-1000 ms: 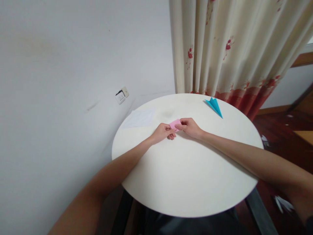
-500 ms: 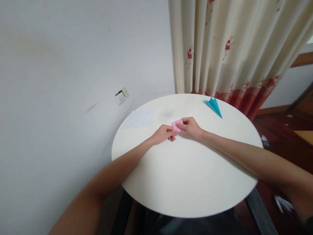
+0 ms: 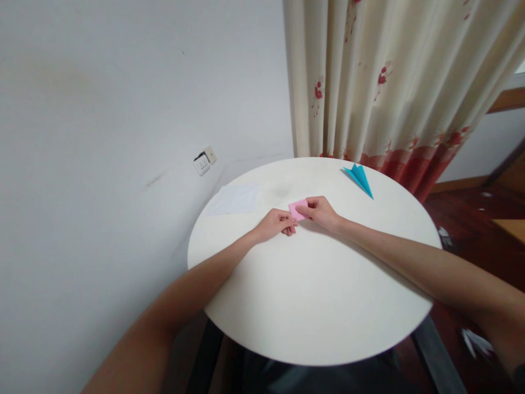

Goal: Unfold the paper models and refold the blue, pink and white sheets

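a small pink paper (image 3: 297, 209) sits near the middle of the round white table (image 3: 311, 306), toward its far side, pinched from both sides. the left hand (image 3: 275, 224) has its grip closed on the paper's near left corner, fingertips together; the right hand (image 3: 322, 212) has its grip closed on the right edge, thumb on top. the paper looks thin, light and limp, already folded into a small flat shape, so it should crease easily and tear if pulled hard. edges and corners are the sensible places to hold it, with fingertips only; pressing it flat on the table would steady it. a blue paper plane (image 3: 360, 178) lies well apart at the far right, and a white sheet (image 3: 235, 198) lies at the far left edge.
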A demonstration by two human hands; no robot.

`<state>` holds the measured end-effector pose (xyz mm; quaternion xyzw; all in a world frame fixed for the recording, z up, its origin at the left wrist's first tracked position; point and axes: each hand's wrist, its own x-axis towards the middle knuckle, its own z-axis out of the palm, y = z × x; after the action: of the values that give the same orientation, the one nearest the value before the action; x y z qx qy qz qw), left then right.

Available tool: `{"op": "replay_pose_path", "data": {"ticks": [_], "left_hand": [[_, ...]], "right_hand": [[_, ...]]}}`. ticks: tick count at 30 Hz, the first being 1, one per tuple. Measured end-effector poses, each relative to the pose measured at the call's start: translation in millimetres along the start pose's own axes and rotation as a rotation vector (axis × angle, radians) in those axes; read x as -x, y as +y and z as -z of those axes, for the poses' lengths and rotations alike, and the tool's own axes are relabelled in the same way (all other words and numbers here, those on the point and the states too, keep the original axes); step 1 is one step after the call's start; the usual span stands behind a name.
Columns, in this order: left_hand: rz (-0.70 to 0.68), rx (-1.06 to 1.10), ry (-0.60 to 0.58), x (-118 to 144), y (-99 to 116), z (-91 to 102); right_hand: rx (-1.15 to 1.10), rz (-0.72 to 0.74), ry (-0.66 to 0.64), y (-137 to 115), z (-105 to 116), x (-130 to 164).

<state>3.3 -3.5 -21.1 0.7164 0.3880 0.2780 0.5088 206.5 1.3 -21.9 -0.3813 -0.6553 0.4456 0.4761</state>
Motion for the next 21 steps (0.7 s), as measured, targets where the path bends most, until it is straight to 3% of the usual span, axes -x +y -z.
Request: {"op": "replay_pose_path", "data": {"ticks": [7,13,21], "left_hand": [[-0.028,-0.018,-0.010,-0.7,-0.9,-0.5],[-0.052,-0.057,0.031,-0.2,2.8,-2.0],[-0.071,-0.049,0.093,0.8,6.0,-2.1]], "right_hand": [[-0.023,0.018,-0.016,3.2,1.0,-1.7],[-0.105,-0.024,-0.208,1.8,-1.6,2.0],[-0.076,-0.003,-0.201,3.1,-1.3,1.8]]}}
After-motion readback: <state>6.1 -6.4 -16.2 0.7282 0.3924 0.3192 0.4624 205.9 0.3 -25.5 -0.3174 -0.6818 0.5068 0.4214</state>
